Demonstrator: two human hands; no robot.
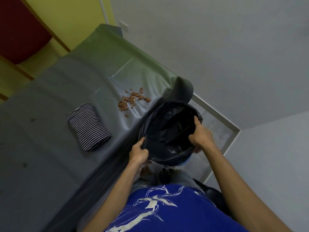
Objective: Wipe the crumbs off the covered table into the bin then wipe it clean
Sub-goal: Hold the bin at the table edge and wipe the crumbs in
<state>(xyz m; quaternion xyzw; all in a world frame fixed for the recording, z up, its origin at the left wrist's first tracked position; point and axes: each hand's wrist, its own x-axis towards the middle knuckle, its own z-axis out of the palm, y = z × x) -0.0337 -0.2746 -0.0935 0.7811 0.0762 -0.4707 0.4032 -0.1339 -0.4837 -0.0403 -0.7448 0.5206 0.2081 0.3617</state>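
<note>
A bin lined with a black bag is held up against the edge of the table, which is covered in grey-green plastic. My left hand grips the bin's near-left rim. My right hand grips its right rim, thumb inside the opening. A scatter of brown crumbs lies on the cover just beyond the bin, close to the table's corner. A folded black-and-white striped cloth rests on the cover to the left of the crumbs, untouched.
A white wall and white floor skirting run behind the bin on the right. A yellow wall with a red panel stands beyond the table's far side. My blue shirt and jeans fill the bottom of the view.
</note>
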